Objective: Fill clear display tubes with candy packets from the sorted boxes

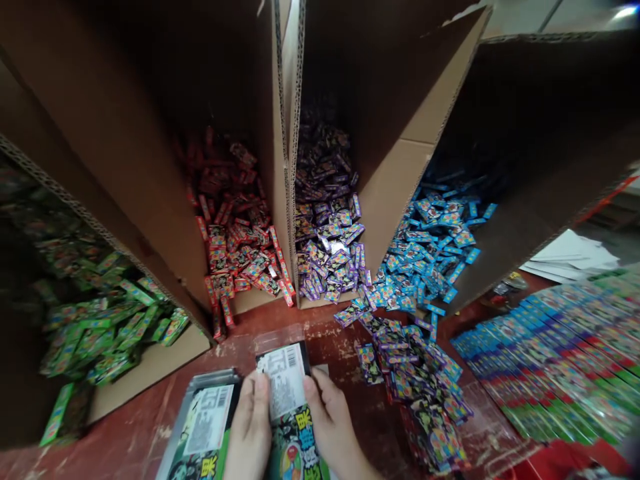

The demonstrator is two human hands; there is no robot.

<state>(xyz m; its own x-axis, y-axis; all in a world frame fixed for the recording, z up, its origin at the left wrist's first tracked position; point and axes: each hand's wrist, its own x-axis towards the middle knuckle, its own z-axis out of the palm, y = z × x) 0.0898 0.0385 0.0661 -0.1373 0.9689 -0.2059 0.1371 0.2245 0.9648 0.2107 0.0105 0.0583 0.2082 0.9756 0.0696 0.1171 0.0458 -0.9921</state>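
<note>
My left hand [250,423] and my right hand [334,421] grip a flat printed bag [289,393] from its two sides, thumbs on top. It has a black top, a white label with a barcode, a green lower part and a clear film edge above. Left of my left hand lies a stack of similar bags [205,420], also black and green with white labels. To the right of my right hand is a loose heap of small purple, blue and red candy packs [420,380] on the reddish table [330,340].
Several upright cardboard boxes [423,130] open toward me. They hold small green packs [105,327], red packs [245,247], purple packs [330,247] and blue packs [430,233]. Rows of filled multicoloured bags [555,347] lie at right, near white sheets [570,253].
</note>
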